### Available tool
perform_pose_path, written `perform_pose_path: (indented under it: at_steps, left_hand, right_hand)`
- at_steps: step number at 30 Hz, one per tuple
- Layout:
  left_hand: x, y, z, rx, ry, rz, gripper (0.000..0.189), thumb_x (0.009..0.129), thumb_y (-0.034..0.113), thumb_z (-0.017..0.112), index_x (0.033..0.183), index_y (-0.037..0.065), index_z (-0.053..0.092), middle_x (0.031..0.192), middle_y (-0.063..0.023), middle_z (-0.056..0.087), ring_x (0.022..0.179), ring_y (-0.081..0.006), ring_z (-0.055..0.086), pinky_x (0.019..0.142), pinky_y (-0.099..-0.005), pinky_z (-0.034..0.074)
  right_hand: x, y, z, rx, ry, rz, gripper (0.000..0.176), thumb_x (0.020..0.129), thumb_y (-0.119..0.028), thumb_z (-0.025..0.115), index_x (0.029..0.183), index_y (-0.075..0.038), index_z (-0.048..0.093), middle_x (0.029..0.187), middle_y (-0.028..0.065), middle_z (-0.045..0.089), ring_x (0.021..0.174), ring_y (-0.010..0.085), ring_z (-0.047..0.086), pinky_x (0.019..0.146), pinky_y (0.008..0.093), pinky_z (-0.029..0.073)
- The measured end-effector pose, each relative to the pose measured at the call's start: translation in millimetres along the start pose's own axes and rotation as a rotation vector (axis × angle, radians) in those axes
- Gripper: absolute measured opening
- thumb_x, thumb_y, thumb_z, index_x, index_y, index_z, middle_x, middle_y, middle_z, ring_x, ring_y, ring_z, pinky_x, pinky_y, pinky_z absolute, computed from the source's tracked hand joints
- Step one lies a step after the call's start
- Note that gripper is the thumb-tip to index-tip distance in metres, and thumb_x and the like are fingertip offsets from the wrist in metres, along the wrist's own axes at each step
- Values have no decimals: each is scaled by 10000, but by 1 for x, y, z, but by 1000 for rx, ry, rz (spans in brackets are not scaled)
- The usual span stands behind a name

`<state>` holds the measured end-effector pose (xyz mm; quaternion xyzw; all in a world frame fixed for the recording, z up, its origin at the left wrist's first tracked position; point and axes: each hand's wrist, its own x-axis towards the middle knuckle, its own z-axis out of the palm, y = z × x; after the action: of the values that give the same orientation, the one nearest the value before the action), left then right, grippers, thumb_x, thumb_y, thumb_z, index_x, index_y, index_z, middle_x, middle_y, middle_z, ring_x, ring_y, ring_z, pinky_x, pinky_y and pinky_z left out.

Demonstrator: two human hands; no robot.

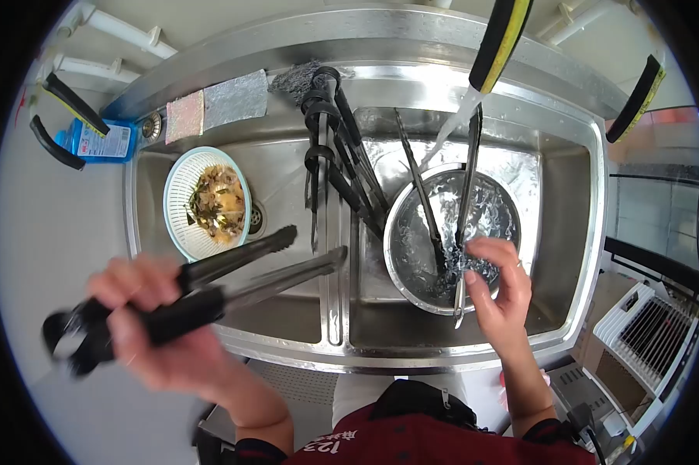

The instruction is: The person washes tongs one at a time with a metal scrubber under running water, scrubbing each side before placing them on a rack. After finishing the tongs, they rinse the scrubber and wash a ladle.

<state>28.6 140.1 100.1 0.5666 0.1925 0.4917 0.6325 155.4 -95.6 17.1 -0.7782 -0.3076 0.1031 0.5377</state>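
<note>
Left hand (144, 318): grip clamped on the handles of long black-handled steel tongs (249, 271), motion-blurred, over the left basin of the stainless double sink (582, 232). Right hand (501, 291): grip closed around a second pair of steel tongs (467, 178) standing in a round steel bowl (400, 267) in the right basin, under running water (452, 128). A white strainer basket (177, 194) holding scraps sits in the left basin.

Black-handled tongs (233, 279), arms apart, motion-blurred, slanting over sink's (593, 232) left basin, second tongs (467, 178), arms splayed, wet, hinge toward sink's front rim, right basin
</note>
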Motion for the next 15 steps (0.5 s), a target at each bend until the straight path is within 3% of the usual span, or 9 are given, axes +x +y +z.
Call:
perform_pose_path:
  at_steps: [5,7,10,12,15]
  left_hand:
    - [-17,-84,10,303,34,-180,207,715,-47,555,844,59,432,757,-35,480,673,-106,473,619,-240,419]
    - [-25,-116,12,335,-22,-331,218,716,-2,603,845,56,437,759,-16,470,679,-77,452,605,-201,396]
    - [-30,-146,1,514,-133,-460,261,696,-2,605,907,52,460,767,-13,455,681,-70,434,609,-187,382]
    - [-30,-146,-7,308,-338,-610,346,659,-32,571,981,51,474,790,-13,445,696,-75,430,621,-196,381]
    - [-29,-149,-12,498,-489,-455,422,621,-51,529,1028,44,477,805,-16,443,709,-85,439,631,-208,384]
  right_hand:
    - [-30,12,-7,-64,-111,163,218,680,24,583,894,13,543,913,151,550,832,258,557,744,291,425]
    - [-38,13,-10,-56,-103,204,211,681,28,580,888,13,544,911,150,551,838,261,556,742,291,425]
    - [-48,18,-11,-44,-90,244,202,683,27,577,882,11,544,907,145,555,843,255,555,745,290,422]
    - [-57,23,-11,63,-84,340,194,689,24,571,881,5,547,901,140,560,849,247,554,751,289,417]
    - [-69,28,-6,174,-73,417,184,696,17,565,878,2,549,899,139,564,852,240,554,758,289,412]
